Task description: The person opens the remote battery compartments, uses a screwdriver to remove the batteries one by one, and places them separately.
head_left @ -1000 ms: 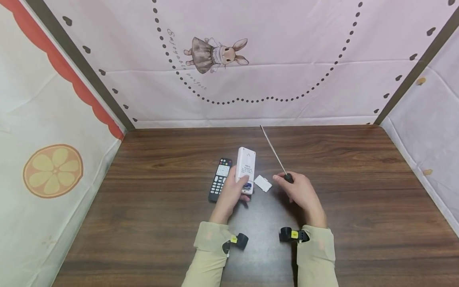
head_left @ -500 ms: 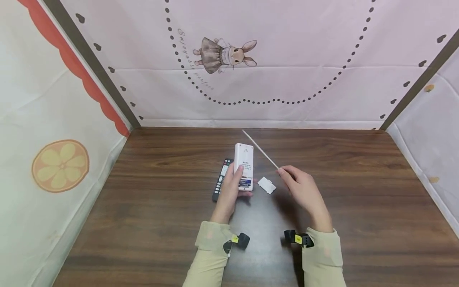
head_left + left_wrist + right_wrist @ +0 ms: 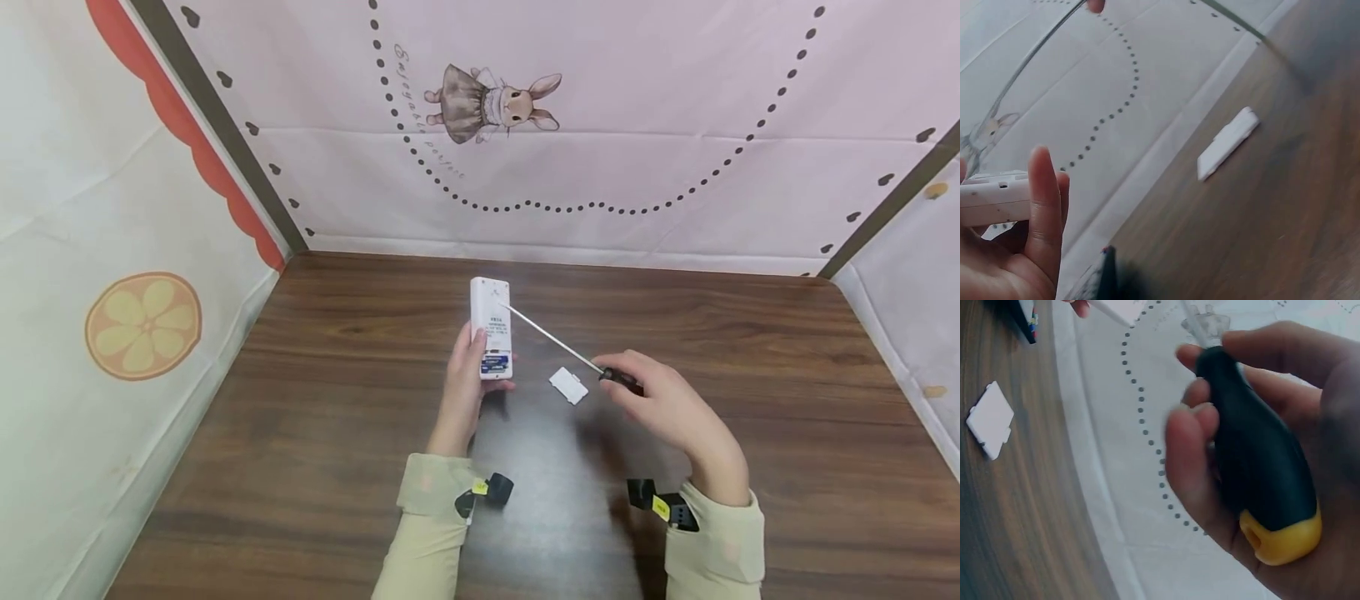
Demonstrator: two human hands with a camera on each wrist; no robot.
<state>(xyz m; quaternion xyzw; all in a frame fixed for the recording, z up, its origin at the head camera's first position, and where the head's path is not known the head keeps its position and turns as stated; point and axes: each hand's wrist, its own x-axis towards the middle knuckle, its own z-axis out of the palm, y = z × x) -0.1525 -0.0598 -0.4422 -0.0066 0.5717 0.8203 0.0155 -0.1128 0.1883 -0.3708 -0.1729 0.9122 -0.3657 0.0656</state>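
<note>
My left hand (image 3: 461, 379) grips a white remote control (image 3: 491, 312), its back turned up. Blue batteries (image 3: 495, 364) show in the uncovered compartment at its lower end. In my right hand (image 3: 667, 400) is a long screwdriver (image 3: 555, 340), held by its black handle (image 3: 1260, 450) with a yellow end. The shaft points left, and its tip overlaps the upper back of the white remote; whether it touches, I cannot tell. A white battery cover (image 3: 567, 386) lies on the table between both hands.
A black remote control (image 3: 1105, 275) shows partly in the wrist views; in the head view it is hidden behind my left hand and the white remote. The brown wooden table (image 3: 360, 400) meets a pink printed cloth wall (image 3: 637, 100) at the back.
The screwdriver has swung left, bringing its tip over the white remote. My left hand has lifted the remote and shifted it left, covering the black one. The head view has shifted slightly.
</note>
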